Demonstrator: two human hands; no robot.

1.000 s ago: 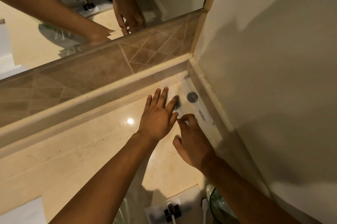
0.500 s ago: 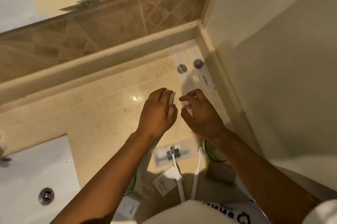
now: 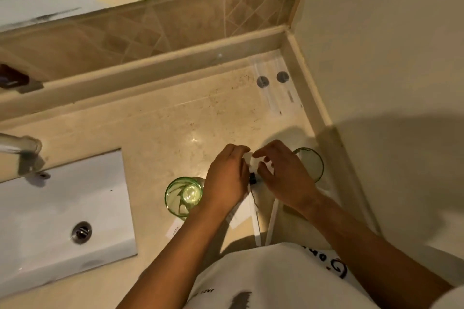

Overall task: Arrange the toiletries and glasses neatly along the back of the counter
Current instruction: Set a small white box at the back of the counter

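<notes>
My left hand [image 3: 227, 178] and my right hand [image 3: 281, 173] meet over the front of the counter. Both have curled fingers and pinch a small white packet [image 3: 248, 158] between them. Under the hands lies a clear packet with a black-headed item [image 3: 253, 180], and two white toothbrushes [image 3: 256, 223] stick out toward me. One green glass [image 3: 184, 195] stands left of my left wrist. A second green glass [image 3: 311, 164] is partly hidden behind my right hand. Two clear flat packets with dark discs [image 3: 273, 87] lie in the back right corner.
A white sink [image 3: 62, 208] with its drain fills the left, with the faucet [image 3: 20, 148] behind it. A raised tiled ledge [image 3: 150, 67] and a mirror run along the back. The wall [image 3: 376, 57] closes the right side. A small white card [image 3: 175, 229] lies below the left glass.
Both hands drew back from the corner packets toward the counter's front, and the left took up a small white packet. The view tilted down, bringing both glasses and the sink into sight.
</notes>
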